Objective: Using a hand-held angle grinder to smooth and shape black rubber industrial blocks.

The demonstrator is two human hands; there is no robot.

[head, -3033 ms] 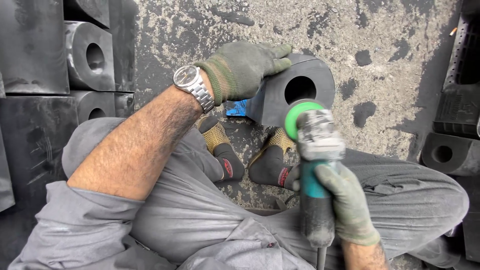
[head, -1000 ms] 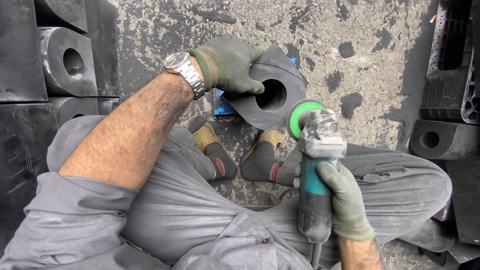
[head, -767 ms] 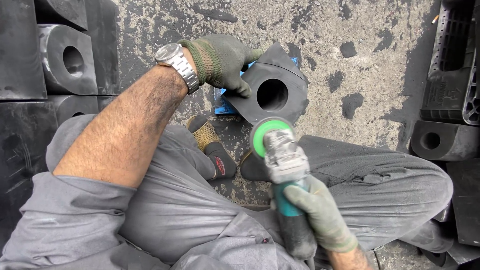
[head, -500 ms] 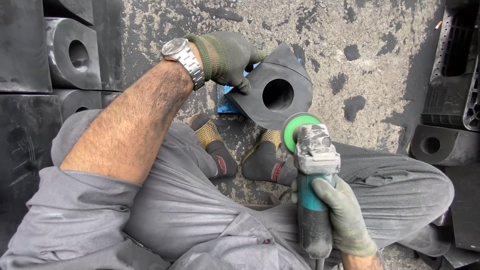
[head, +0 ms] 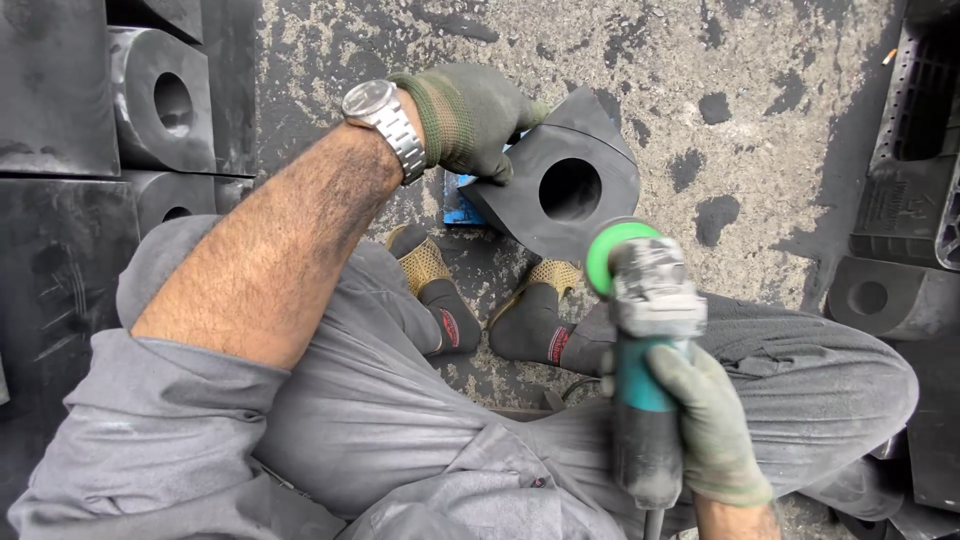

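My left hand (head: 475,115), in a green glove with a steel watch at the wrist, grips the top left edge of a black rubber block (head: 565,180) with a round hole through it. The block stands tilted on the concrete floor, resting partly on a small blue object (head: 460,205). My right hand (head: 705,425), also gloved, holds a teal angle grinder (head: 645,330) by its body. The grinder's green disc (head: 610,255) hovers just below the block's lower right edge, apart from it or barely touching; I cannot tell which.
Stacks of similar black holed blocks (head: 160,100) stand at the left, and more black parts (head: 880,295) lie at the right. My two feet in dark socks (head: 530,320) rest below the block. Stained concrete floor (head: 760,90) stretches behind.
The grinder swung left toward my feet, then returned right and up beside the block. My left hand turned the block slightly while keeping its grip.
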